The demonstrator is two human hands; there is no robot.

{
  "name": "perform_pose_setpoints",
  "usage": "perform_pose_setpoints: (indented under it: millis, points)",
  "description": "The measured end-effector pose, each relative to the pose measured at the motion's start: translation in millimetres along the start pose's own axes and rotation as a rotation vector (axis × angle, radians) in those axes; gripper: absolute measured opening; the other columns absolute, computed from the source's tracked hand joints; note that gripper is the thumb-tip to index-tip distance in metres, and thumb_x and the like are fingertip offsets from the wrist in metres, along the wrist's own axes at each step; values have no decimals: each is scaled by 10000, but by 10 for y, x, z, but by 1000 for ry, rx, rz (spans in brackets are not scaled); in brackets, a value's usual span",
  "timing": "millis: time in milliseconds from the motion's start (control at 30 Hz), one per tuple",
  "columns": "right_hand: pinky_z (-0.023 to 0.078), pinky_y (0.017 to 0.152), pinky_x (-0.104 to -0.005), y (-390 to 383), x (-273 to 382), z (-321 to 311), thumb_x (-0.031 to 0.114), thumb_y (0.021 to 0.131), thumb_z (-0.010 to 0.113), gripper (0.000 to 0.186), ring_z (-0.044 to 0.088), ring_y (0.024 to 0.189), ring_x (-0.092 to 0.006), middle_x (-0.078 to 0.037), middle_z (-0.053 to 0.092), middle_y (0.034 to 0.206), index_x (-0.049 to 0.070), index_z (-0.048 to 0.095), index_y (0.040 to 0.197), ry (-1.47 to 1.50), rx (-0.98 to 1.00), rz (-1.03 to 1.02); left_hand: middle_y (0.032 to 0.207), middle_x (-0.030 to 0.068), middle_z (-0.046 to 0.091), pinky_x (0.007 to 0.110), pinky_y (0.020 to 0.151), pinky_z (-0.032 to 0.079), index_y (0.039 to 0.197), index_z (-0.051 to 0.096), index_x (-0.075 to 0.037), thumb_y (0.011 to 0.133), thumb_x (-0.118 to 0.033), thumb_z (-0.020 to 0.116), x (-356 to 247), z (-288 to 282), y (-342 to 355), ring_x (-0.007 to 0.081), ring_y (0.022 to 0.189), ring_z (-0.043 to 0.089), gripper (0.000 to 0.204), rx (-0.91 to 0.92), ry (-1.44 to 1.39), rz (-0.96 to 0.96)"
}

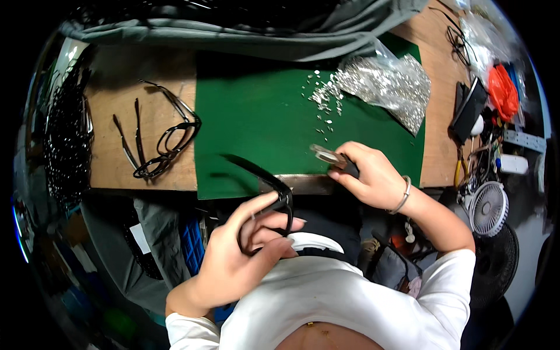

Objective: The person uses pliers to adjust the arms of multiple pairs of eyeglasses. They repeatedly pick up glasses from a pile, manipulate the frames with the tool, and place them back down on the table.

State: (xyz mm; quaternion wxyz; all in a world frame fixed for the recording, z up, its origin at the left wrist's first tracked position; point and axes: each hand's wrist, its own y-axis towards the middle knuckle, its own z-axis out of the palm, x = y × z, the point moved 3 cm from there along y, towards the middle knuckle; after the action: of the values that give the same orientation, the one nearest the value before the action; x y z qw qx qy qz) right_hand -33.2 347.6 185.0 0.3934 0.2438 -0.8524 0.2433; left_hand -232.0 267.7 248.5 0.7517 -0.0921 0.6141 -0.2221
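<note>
Near the front edge of the table, my left hand is closed around a black eyeglass frame. One temple arm sticks out over the green mat, and my fingers cover part of the rims. To its right, my right hand grips what look like pliers, with metal jaws pointing left and a dark handle partly hidden in the palm. The jaws are apart from the frame. Beyond them lies a scatter of small silvery metal pieces, beside a clear plastic bag full of the same pieces.
More black eyeglass frames lie on the wooden table at left. A large black heap stands at the far left edge. Grey cloth crosses the back. At right are an orange-red bag and a small fan.
</note>
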Motion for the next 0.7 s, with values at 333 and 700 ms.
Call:
perform_pose_setpoints:
  millis: [333,700]
  points:
    - [417,639,-359,27,114,11,194,748,595,226,521,708,-324,-151,524,766,1,516,836,-26,52,129,884,115,612,256,603,480,1153,441,-2,809,-21,504,60,-738,550,164,651,612,350,-256,367,202]
    - [425,630,-371,19,15,-24,220,764,589,251,533,706,-320,-159,526,755,-7,523,850,4,11,91,800,116,557,370,634,441,840,512,-39,785,-232,577,5,-1402,573,296,737,546,212,-437,1515,376]
